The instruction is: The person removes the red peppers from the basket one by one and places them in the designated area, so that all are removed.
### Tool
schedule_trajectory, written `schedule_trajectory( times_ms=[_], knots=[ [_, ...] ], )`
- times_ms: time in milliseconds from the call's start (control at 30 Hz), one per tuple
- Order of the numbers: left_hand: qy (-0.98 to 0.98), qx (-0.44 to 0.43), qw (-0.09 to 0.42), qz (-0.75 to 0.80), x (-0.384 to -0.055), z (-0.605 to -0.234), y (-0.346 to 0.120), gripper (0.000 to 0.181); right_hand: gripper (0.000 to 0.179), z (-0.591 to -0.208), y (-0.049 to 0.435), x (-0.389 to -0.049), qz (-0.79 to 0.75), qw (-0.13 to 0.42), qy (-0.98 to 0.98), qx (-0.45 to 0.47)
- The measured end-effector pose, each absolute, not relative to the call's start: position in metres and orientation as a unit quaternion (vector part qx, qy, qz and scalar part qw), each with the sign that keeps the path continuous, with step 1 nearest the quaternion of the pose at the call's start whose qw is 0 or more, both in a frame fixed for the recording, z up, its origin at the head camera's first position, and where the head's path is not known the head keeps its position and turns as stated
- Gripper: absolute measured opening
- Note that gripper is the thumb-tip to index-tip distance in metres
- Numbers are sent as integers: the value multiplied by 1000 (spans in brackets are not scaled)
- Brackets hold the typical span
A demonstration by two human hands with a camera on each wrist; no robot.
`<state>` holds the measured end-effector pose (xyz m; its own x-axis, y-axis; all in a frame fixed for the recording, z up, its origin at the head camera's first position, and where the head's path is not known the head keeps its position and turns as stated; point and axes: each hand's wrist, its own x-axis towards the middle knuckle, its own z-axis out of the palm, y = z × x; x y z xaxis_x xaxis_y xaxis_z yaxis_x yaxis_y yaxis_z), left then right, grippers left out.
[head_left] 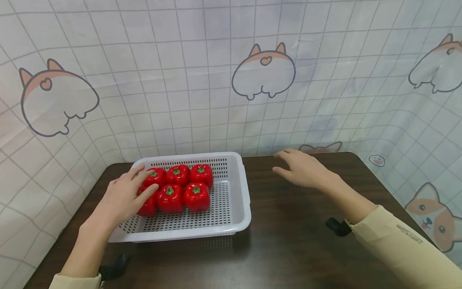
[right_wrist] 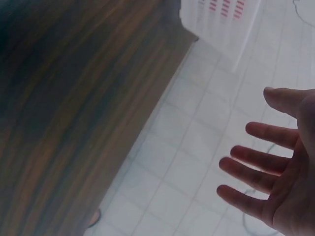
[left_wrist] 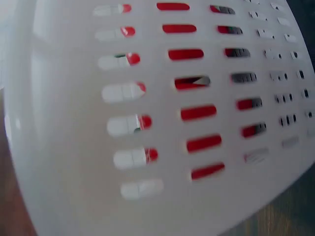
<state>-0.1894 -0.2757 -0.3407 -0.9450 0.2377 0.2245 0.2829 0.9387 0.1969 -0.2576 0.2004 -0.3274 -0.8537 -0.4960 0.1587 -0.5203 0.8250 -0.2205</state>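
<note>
Dark table (head_left: pixel 288 241); white basket (head_left: pixel 187 233) holds red peppers (head_left: pixel 171 199); left hand (head_left: pixel 124 196), right hand (head_left: pixel 306 168): fingers apart.

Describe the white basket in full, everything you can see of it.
The basket is white, apparently plastic, and rectangular with rounded corners, a smooth rim, and slotted walls and floor. It sits upright on the dark table, left of centre in the head view. At least six red peppers with green stems sit inside, leaving the right end bare; red shows through its slots in the left wrist view. The left hand reaches over its left side; whether it touches the rim is unclear.
</note>
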Motion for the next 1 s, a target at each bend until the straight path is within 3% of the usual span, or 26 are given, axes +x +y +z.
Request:
schedule_trajectory(
  times_ms=[233,700,1000],
  knots=[
    [-974,-141,123,-125,-183,-341,-285,54,35,-321,166,-261,124,67,-941,308],
    [-960,-155,156,-174,-169,-348,-305,45,31,-309,102,-261,89,43,-922,375],
    [-962,-143,121,-198,-151,-356,-321,52,36,-306,67,-259,76,-5,-908,413]
  ],
)
